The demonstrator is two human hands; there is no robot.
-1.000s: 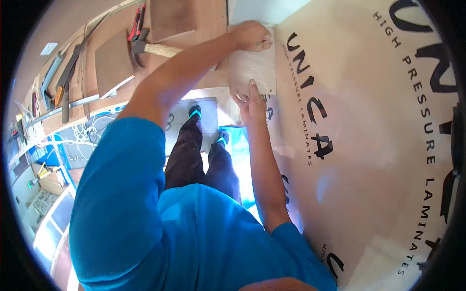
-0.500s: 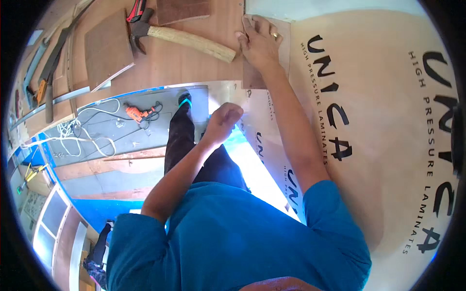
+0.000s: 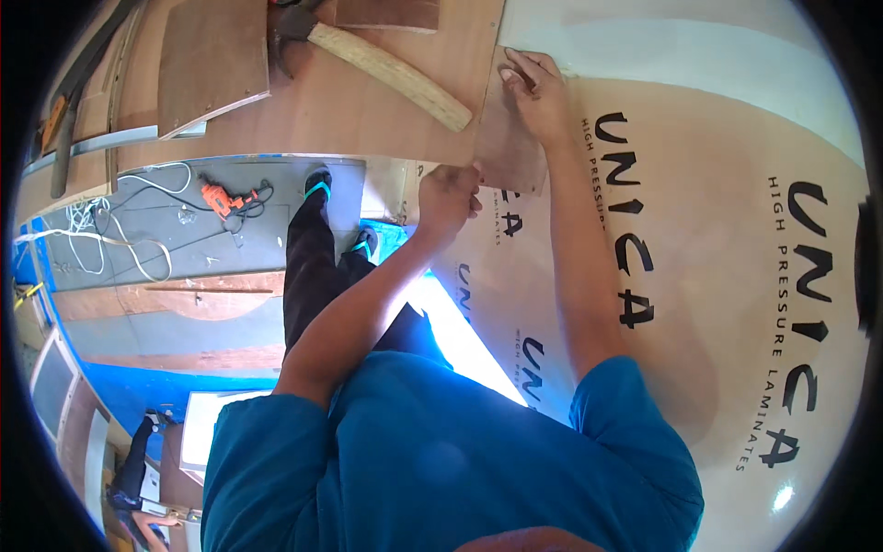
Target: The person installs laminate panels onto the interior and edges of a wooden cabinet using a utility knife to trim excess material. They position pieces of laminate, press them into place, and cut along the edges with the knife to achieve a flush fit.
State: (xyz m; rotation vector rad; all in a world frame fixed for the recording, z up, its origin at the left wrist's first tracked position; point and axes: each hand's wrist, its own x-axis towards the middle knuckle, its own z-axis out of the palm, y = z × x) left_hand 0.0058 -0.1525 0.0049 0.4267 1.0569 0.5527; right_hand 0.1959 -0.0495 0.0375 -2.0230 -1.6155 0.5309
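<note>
So both hands were busy with this small brown board (image 3: 508, 147), which sat at the right end of the wooden surface (image 3: 349, 129), between it and a big tan sheet (image 3: 708, 340) with black lettering. The board's near end stuck out past the surface's front edge.

The right hand (image 3: 541, 92) was up at the far end of the board, thumb and forefinger bent and on it. Couldn't tell if that was a proper grip or just pressing. The left hand (image 3: 448, 202) was down at the near left corner, fingers curled in, but whether it was actually pinching the corner I couldn't tell either.

Over on the surface, a hammer (image 3: 391, 75) lay at an angle, the end of its pale wooden handle near the small board. A larger brown panel (image 3: 212, 64) was just beside the hammer's head. Down on the grey floor (image 3: 262, 258) there was an orange power tool (image 3: 223, 200) near a tangle of white cable (image 3: 152, 247).
</note>
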